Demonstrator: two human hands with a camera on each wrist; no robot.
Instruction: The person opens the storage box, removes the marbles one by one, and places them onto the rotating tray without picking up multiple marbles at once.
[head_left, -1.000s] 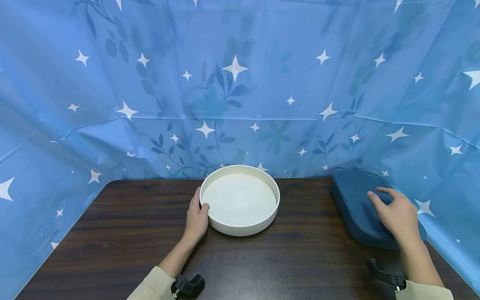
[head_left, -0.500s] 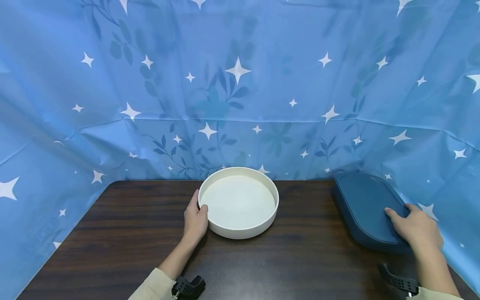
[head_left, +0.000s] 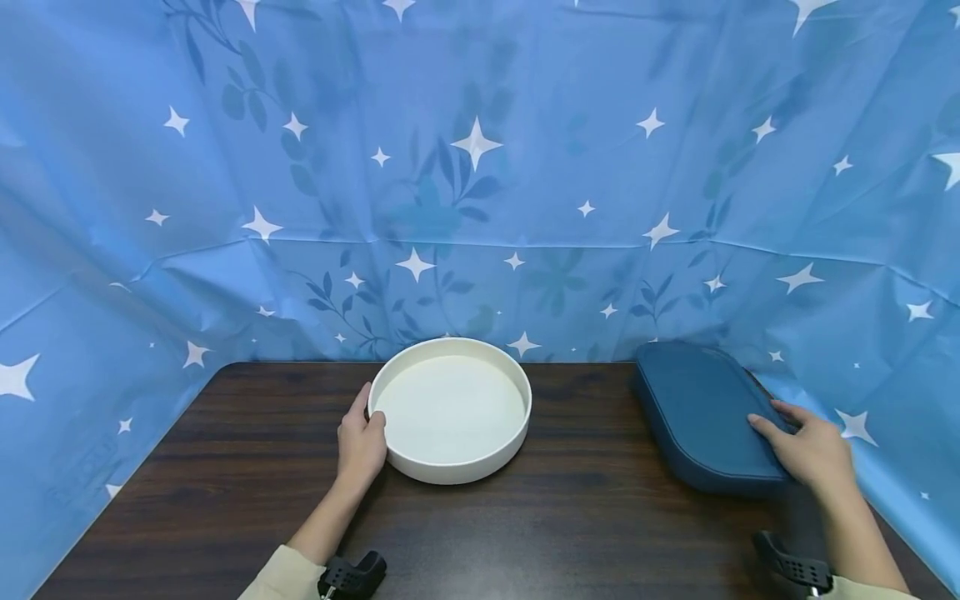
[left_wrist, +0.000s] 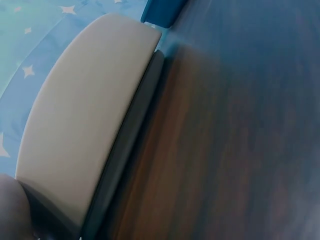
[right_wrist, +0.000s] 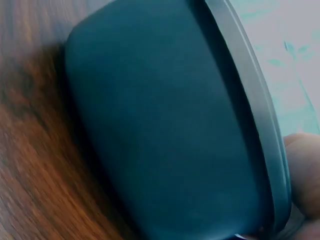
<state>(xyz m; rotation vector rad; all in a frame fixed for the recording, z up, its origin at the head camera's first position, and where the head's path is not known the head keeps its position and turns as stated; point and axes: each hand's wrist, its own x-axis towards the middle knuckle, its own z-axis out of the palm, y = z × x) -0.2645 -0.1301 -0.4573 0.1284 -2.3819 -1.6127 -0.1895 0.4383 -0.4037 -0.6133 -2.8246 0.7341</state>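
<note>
A round white shallow dish [head_left: 450, 412] is near the table's back edge, left of the middle. My left hand [head_left: 362, 446] grips its left side, thumb over the rim and fingers around the outer wall. In the left wrist view the dish's pale wall [left_wrist: 90, 110] has a dark grey band under it. To the right lies a dark blue lidded box [head_left: 708, 417] with rounded corners. My right hand [head_left: 813, 450] holds it by the right edge, with the thumb on top of the lid. The right wrist view shows the box's side wall [right_wrist: 160, 120] up close, below the lid's rim.
The dark wood-grain table [head_left: 570, 533] carries both things, with a stretch of tabletop between them. A blue cloth [head_left: 487, 192] with white stars hangs behind the table and along its sides.
My right hand has come down from above the lid onto the box's right edge. Over the last half second, both hands have shifted left, the dish and the box moving with them.
</note>
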